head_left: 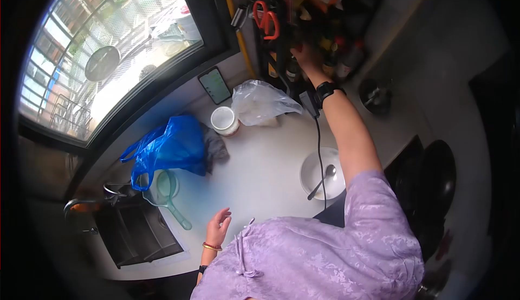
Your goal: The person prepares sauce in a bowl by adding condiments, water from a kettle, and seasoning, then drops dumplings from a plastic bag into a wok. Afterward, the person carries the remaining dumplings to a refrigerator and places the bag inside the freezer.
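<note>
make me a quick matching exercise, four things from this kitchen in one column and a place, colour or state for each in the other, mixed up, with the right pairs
1. spoon
2. phone
3. scissors
4. right hand

a. orange-red handles
b. by the bottles
c. in the white bowl
d. screen lit

Right pairs: 1-c, 2-d, 3-a, 4-b

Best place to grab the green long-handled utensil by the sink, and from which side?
Take its handle near the tip, probably from the person's side, by the left hand: it juts that way, clear of the blue bag crowding the round end.
</note>
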Demonstrator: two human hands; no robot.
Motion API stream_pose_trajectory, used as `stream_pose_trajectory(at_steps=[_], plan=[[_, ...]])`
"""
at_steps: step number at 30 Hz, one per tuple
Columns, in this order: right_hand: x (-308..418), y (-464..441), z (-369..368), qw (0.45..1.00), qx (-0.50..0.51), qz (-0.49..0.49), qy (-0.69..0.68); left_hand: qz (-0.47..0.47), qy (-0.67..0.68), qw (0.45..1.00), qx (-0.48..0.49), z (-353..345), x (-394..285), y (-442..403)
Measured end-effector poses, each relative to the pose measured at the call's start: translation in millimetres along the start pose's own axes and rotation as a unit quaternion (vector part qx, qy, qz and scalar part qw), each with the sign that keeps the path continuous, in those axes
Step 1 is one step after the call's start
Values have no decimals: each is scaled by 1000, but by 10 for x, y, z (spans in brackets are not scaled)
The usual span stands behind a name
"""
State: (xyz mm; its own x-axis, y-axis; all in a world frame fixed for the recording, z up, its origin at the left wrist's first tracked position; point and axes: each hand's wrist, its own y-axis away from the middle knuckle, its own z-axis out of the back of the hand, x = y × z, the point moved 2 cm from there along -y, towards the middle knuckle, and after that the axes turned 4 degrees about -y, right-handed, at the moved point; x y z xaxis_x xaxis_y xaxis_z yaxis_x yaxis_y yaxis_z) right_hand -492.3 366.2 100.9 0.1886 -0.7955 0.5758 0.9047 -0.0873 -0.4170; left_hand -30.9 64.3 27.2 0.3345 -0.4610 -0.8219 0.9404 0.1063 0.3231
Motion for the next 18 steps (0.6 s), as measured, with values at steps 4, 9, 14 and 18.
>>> stream_pose_trajectory(at_steps=[4,9,14,18], plan=[[-24,-14,247,998,28,-57,-21,3,-4,1000,16,9,9,-95],[-90,-86,978,982,-77,-4,174,-16,-22,998,48,-17,1,-177],[-428,-181,1067,976,-23,-10,215,-52,-42,995,76,-74,-147,-245],[-363,-82,1073,980,35,-60,185,-91,-64,992,64,-31,-191,-191]])
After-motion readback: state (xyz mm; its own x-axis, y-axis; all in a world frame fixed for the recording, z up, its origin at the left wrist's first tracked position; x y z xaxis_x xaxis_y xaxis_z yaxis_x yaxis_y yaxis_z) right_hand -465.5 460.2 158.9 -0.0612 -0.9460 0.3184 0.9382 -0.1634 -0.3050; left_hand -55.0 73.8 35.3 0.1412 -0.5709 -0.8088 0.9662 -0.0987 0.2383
